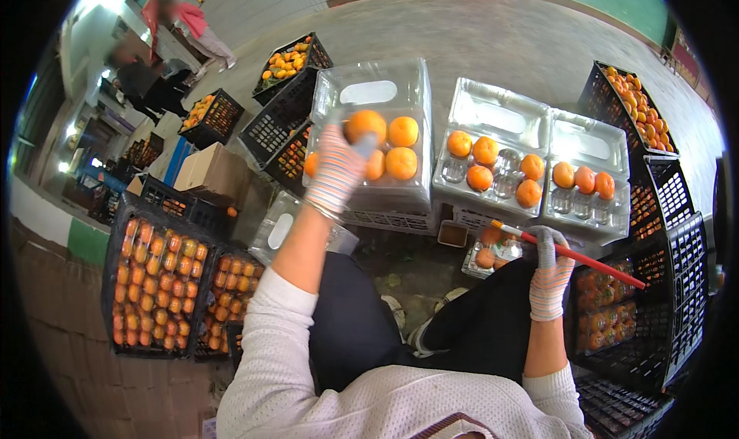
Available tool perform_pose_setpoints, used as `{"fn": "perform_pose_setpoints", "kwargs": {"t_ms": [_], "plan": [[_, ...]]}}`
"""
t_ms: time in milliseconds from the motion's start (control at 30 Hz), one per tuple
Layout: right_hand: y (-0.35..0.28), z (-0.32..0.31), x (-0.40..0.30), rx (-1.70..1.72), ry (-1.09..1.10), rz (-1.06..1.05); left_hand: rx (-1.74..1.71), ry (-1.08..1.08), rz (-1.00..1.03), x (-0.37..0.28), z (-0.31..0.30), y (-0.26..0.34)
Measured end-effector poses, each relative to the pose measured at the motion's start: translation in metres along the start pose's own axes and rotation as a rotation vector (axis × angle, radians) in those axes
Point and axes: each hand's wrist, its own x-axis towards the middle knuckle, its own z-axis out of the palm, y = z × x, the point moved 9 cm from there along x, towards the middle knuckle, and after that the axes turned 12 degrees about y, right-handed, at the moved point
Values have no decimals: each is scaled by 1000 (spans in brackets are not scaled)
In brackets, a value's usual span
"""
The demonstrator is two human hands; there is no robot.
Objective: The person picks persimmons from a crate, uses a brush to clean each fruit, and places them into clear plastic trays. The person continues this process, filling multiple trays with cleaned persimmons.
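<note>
My left hand (pixel 338 164), in a striped grey-tipped knit glove and slightly blurred, grips a round orange fruit (pixel 367 125). It is over the front half of a clear plastic clamshell box (pixel 369 69), which tops a stack of such boxes and has its lid up. Several more fruits (pixel 401 163) sit in that box, partly behind the hand. A slim red-handled brush (pixel 589 260) with a pale orange tip rests in my gloved right hand (pixel 549 271), above my right thigh. Beyond that hand, two open clamshells (pixel 491 156) (pixel 589 188) hold fruits in some of their moulded cups.
Black plastic crates (pixel 670 185) of fruit rise on my right. More filled crates (pixel 153 289) stand at my left, near a cardboard box (pixel 202 170). A closed fruit pack (pixel 491 257) and a small tray (pixel 453 234) lie low between my knees. Two people (pixel 199 26) are at the far left.
</note>
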Motion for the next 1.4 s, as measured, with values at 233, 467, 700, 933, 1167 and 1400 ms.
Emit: {"fn": "perform_pose_setpoints", "kwargs": {"t_ms": [233, 467, 700, 933, 1167, 1400], "plan": [[17, 8, 1, 32, -20, 95, 11, -90, -294, 51, -75, -127], [6, 17, -3, -29, 0, 14, 266, -284, -155, 63, -58, -142], [7, 23, -4, -35, 0, 29, 438, -641, -54, 69, -39, -102], [17, 18, -2, -30, 10, 78, 500, -642, 26, 76, -38, -97], [17, 21, -3, -41, 9, 78, 330, -466, -45, 77, -46, -122], [20, 20, -3, -34, 20, 88, 465, -512, 12, 73, -59, -127]]}}
